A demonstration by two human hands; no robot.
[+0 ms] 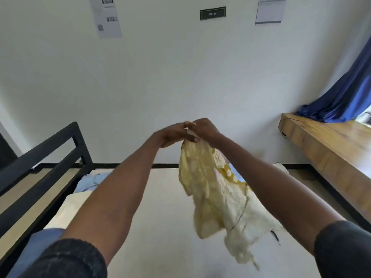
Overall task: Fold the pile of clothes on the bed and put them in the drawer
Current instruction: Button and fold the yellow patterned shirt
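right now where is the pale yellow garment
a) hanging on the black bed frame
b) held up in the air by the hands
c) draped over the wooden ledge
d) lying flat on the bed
b: the pale yellow garment hangs down from the right hand, with the left hand at its top edge, above the bed.

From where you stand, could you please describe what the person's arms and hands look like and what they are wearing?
Both forearms are bare. The left hand and right hand wear no gloves, and I can make out no rings or watch. Each upper arm shows a dark, nearly black sleeve, the left sleeve looking faintly flecked and pushed up near the elbow, like the right sleeve.
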